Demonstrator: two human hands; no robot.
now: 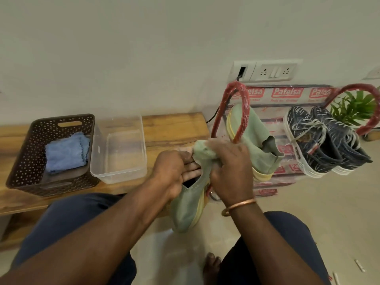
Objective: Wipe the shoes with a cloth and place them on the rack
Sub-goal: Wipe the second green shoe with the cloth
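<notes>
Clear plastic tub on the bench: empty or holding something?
Empty of objects: through the clear tub only the bench wood shows. Shallow water: cannot tell.

Forearms [123,214] bare. Thin copper-coloured bangle [239,206] round right wrist. Dark navy trousers [67,225] on both legs. Foot [212,264] bare.

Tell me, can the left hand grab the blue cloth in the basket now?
Probably not yet: the left hand holds the green shoe, though the blue cloth lies uncovered in the open-topped basket.
</notes>
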